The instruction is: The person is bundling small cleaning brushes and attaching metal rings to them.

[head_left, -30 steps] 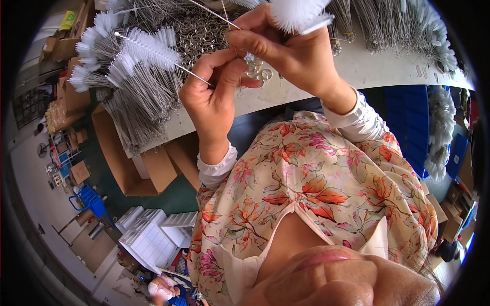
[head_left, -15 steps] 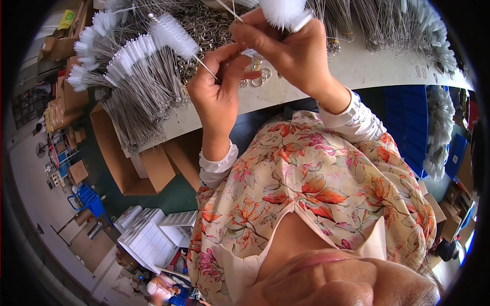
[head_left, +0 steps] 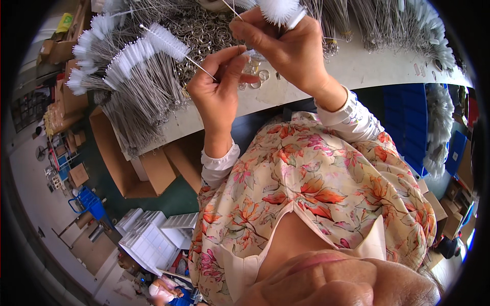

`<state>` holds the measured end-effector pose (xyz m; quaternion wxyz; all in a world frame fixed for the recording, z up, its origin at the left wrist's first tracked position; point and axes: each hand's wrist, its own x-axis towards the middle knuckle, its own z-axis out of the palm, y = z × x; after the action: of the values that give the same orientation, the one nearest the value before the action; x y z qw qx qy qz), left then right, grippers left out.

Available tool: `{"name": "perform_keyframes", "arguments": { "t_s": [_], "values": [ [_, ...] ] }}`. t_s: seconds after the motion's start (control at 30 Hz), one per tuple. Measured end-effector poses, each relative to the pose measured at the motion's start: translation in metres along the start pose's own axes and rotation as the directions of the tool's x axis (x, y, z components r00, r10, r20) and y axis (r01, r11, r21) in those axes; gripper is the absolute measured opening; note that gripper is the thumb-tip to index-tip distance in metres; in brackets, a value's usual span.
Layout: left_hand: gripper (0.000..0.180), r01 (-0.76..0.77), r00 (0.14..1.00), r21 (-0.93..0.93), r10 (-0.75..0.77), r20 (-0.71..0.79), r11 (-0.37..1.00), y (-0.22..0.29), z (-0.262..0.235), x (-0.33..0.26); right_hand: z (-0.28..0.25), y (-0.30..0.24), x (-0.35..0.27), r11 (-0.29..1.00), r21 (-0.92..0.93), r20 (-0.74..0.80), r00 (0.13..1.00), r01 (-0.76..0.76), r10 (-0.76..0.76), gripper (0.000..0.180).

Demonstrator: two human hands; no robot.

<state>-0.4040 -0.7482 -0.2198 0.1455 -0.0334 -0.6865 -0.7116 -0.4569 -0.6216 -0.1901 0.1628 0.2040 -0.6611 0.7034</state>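
Note:
My left hand (head_left: 217, 94) is closed on the thin wire stem of a bottle brush (head_left: 171, 43). The brush's white bristle head points up and left over the table. Just to the right and farther up, my right hand (head_left: 296, 58) pinches a thin wire stem (head_left: 232, 10) between thumb and forefinger. A round tuft of white bristles (head_left: 278, 11) shows above that hand, partly cut off by the top edge. The fingertips of both hands are close together but apart. Loose metal rings (head_left: 263, 76) lie on the table just beyond the fingers.
Bundled wire brushes (head_left: 140, 76) pile up at left, with more stems (head_left: 377, 30) at far right. A heap of metal rings (head_left: 204, 25) lies between. The pale table (head_left: 367, 69) ends near my body. Below stand an open cardboard box (head_left: 127, 168) and blue bins (head_left: 406, 122).
My left hand has shifted slightly, and its brush head has swung a little left and down. The right hand has moved slightly to the left, still pinching the stem.

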Motion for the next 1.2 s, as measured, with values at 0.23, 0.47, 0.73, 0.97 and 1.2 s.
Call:
{"name": "perform_keyframes", "arguments": {
  "t_s": [0.23, 0.47, 0.73, 0.97, 1.2],
  "values": [
    [0.014, 0.058, 0.998, -0.029, -0.058, -0.007, 0.998, -0.002, 0.002, 0.000, -0.003, 0.013, -0.003, 0.982, -0.153, 0.036, 0.992, -0.111, 0.118, 0.017],
    [0.014, -0.236, 0.964, -0.047, 0.228, -0.138, 0.970, 0.036, -0.024, 0.032, 0.000, 0.001, -0.006, 0.984, -0.127, 0.084, 0.988, -0.122, 0.133, 0.018],
    [0.012, -0.205, 0.975, 0.069, 0.210, -0.073, 0.976, 0.048, -0.007, 0.042, 0.007, -0.003, -0.011, 0.972, -0.235, 0.076, 0.997, 0.025, -0.007, 0.017],
    [0.009, -0.324, 0.915, -0.117, 0.280, -0.290, 0.939, 0.077, -0.029, 0.057, -0.005, 0.010, -0.015, 0.938, -0.342, 0.353, 0.917, -0.060, 0.188, 0.015],
    [0.007, -0.063, 0.998, -0.307, 0.066, 0.000, 0.950, 0.070, -0.026, 0.042, -0.010, -0.004, -0.012, 0.722, 0.352, 0.477, 0.778, -0.596, 0.409, 0.015]
  ]
}}
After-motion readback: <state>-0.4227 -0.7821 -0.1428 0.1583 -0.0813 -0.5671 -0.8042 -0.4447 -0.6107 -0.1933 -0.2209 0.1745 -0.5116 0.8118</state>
